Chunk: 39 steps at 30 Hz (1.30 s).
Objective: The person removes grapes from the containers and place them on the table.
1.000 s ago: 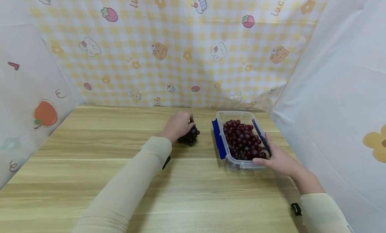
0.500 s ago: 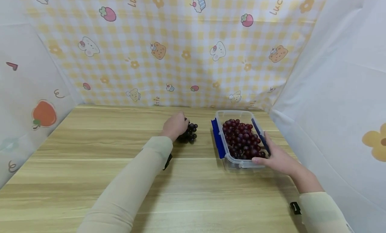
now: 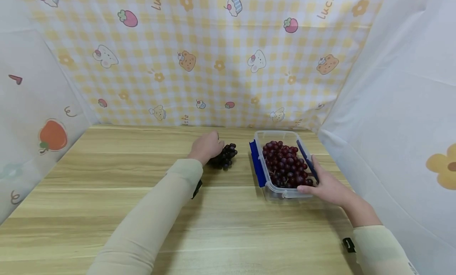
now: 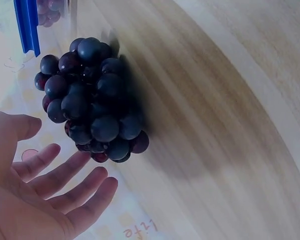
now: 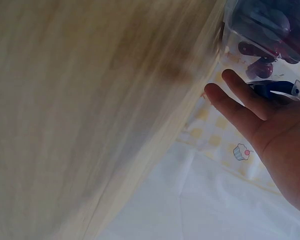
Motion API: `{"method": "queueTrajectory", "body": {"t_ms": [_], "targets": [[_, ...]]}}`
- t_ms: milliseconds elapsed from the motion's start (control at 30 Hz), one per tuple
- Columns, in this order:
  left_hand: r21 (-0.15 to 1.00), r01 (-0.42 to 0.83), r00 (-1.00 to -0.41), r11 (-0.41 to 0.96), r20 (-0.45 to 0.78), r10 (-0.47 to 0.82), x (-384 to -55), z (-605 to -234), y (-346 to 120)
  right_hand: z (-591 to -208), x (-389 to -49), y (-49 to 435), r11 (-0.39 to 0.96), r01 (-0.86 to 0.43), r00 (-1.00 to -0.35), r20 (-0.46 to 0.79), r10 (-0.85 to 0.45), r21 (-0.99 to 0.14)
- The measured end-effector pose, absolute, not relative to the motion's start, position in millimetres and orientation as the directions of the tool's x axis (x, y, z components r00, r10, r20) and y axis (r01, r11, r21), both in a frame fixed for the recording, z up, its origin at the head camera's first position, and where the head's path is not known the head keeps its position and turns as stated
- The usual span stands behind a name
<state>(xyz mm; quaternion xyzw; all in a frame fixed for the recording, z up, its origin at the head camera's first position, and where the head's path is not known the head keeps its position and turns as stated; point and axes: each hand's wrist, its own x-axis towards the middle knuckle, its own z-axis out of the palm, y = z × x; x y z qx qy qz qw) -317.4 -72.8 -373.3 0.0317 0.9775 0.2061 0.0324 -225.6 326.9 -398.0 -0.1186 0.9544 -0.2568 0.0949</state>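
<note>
A bunch of dark purple grapes [image 3: 228, 155] lies on the table near the middle of the head view. My left hand [image 3: 206, 147] is at its left side. In the left wrist view that hand [image 4: 35, 197] has spread, loosely bent fingers beside the bunch [image 4: 92, 102], nothing gripped; whether a fingertip touches is unclear. To the right, a clear plastic container [image 3: 285, 193] with blue side latches holds red grapes [image 3: 286, 162]. My right hand [image 3: 329, 188] rests at its near right corner, thumb on the rim. In the right wrist view, two straight fingers [image 5: 235, 107] extend beside the container.
The wooden table [image 3: 107, 180] meets a yellow checked cloth [image 3: 213, 77] at the back. White cloth [image 3: 399, 128] hangs close beyond the container on the right, and more printed cloth [image 3: 35, 89] stands on the left.
My left hand has drawn back slightly to the left, uncovering more of the dark bunch, which has shifted a little. The right hand and container have stayed in place.
</note>
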Motion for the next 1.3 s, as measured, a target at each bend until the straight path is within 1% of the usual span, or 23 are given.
{"method": "queueTrajectory", "body": {"t_ms": [300,733,867,1000,1100,1300], "targets": [[0.401,0.072,-0.995,0.913,-0.034,0.093,-316,-367,-70,-396,-224,326,0.840,-0.174,-0.955,-0.121,-0.272,-0.515],[0.376,0.135,-0.989,0.917,-0.010,0.150,-315,-354,-57,-395,-224,325,0.846,-0.174,-0.955,-0.123,-0.270,-0.504],[0.353,0.181,-0.982,0.918,0.017,0.188,-314,-349,-48,-395,-223,325,0.849,-0.175,-0.956,-0.121,-0.269,-0.499],[0.364,0.234,-0.970,0.902,0.025,0.242,-310,-343,-34,-396,-224,325,0.853,-0.179,-0.956,-0.120,-0.269,-0.490],[0.375,0.296,-0.951,0.879,0.026,0.309,-305,-336,-23,-397,-224,326,0.850,-0.181,-0.955,-0.118,-0.272,-0.495],[0.348,0.444,-0.893,0.826,0.094,0.441,-293,-326,1,-396,-224,326,0.846,-0.181,-0.954,-0.119,-0.275,-0.501]]}}
